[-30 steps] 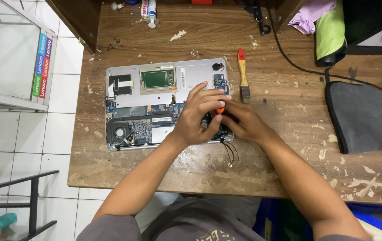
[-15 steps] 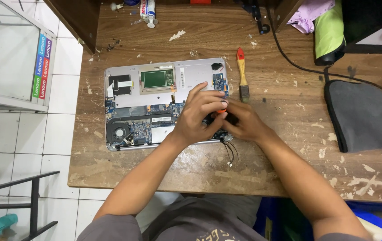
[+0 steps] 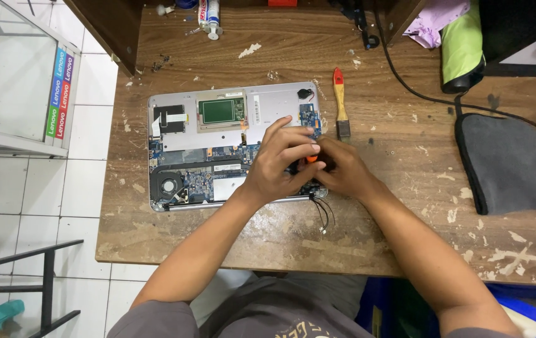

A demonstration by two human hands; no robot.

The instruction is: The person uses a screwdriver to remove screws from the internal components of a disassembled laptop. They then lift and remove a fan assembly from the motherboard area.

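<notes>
1. Opened silver laptop base (image 3: 268,103), blue circuit board and round fan exposed, lies flat on the worn brown wooden table (image 3: 405,144).
2. Left hand (image 3: 278,164) over the base's right part, fingers curled and pressed together around a small orange-handled tool (image 3: 311,159).
3. Right hand (image 3: 342,172) touching the left; fingers hidden, cannot tell their state.
4. Thin black wires (image 3: 323,213) trail off the base's near edge.
5. Wooden-handled brush with red tip (image 3: 340,103) just right of the base.
6. White tube with red label (image 3: 209,15) at the far edge.
7. Strip of coloured rectangular stickers (image 3: 60,94) on the glass case, left.
</notes>
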